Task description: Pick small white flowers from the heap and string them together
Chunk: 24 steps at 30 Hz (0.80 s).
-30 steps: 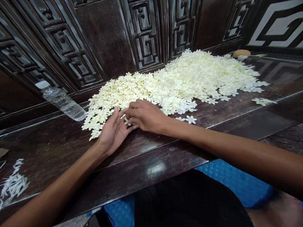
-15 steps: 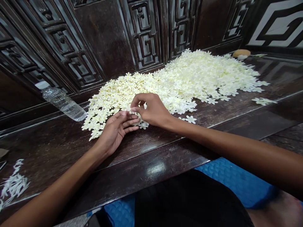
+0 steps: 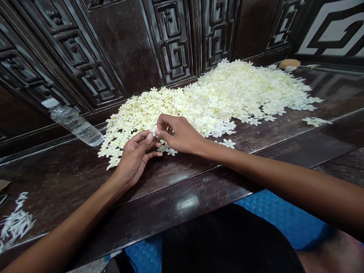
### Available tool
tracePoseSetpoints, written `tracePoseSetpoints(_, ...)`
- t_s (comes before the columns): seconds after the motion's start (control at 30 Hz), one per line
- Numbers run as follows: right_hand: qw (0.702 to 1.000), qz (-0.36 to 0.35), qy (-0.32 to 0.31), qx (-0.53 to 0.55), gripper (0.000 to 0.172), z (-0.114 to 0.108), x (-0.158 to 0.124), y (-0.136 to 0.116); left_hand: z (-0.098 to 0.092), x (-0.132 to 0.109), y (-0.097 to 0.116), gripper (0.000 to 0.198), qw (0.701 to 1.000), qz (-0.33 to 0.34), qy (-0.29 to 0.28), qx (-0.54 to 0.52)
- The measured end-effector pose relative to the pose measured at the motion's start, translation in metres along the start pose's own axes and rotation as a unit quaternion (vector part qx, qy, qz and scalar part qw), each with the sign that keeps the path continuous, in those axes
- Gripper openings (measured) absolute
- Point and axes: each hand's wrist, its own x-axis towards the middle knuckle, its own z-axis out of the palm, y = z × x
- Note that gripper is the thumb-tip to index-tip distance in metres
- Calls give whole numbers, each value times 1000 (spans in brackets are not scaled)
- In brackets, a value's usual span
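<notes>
My left hand pinches with thumb and forefinger, its other fingers loosely curled. My right hand meets it fingertip to fingertip, also in a pinch. Between the two sets of fingertips a small white flower shows in part; most of it is hidden by the fingers. Both hands hover at the front edge of a large heap of white and pale yellow flowers spread over a dark wooden bench. A few loose flowers lie just in front of the heap.
Left of the heap, a clear plastic bottle lies tilted on the bench. A bundle of thin white strips lies at the far left. Behind rises a carved wooden back. A tan rounded object sits at the back right.
My hands have shifted slightly to the left. The left fingers have curled in more, and the small white flower shows more plainly between the fingertips.
</notes>
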Motion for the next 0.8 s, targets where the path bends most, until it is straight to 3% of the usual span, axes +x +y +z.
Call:
tracePoseSetpoints(0.17, 998, -4, -44, -37, 24, 4, -4, -1, -1, -1, 1, 30, 999, 14, -25, 28)
tracePoseSetpoints(0.47, 999, -5, 12, -50, 50, 14, -7, 0, 4, -6, 3, 31, 998, -1, -47, 34)
tracePoseSetpoints(0.63, 997, 0, 16, -79, 50, 16, -9, -4, 6, -8, 3, 32, 999, -8, -40, 22)
tracePoseSetpoints(0.8, 998, -10, 2, -66, 39, 18, -11, -3, 7, -8, 3, 30, 999, 3, -37, 25)
